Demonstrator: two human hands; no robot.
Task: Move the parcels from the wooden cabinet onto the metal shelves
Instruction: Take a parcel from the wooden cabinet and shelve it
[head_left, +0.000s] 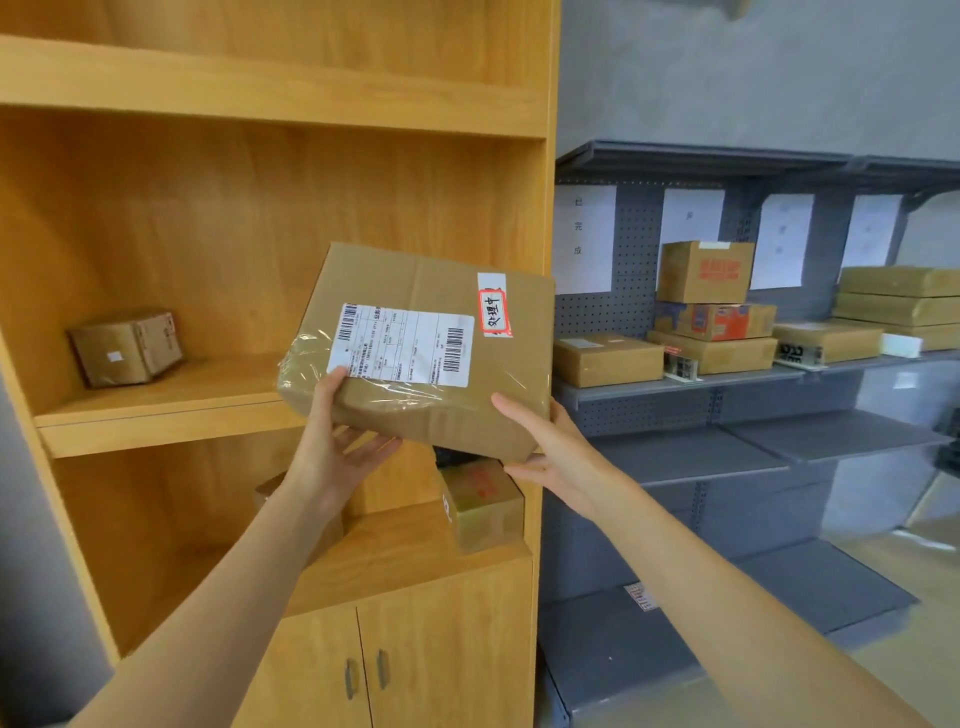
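Both hands hold one flat brown cardboard parcel (421, 348) in the air before the light wooden cabinet (270, 218): the left hand (337, 441) grips its lower left corner, thumb on the white shipping label, fingers beneath, and the right hand (545, 452) grips the lower right corner likewise, both forearms reaching up from below. The parcel is tilted label-face toward the camera, long axis running left to right. A small brown box (124, 348) sits on the cabinet shelf behind, and stacked cardboard boxes (711, 306) occupy the grey metal shelves (779, 447) to the right.
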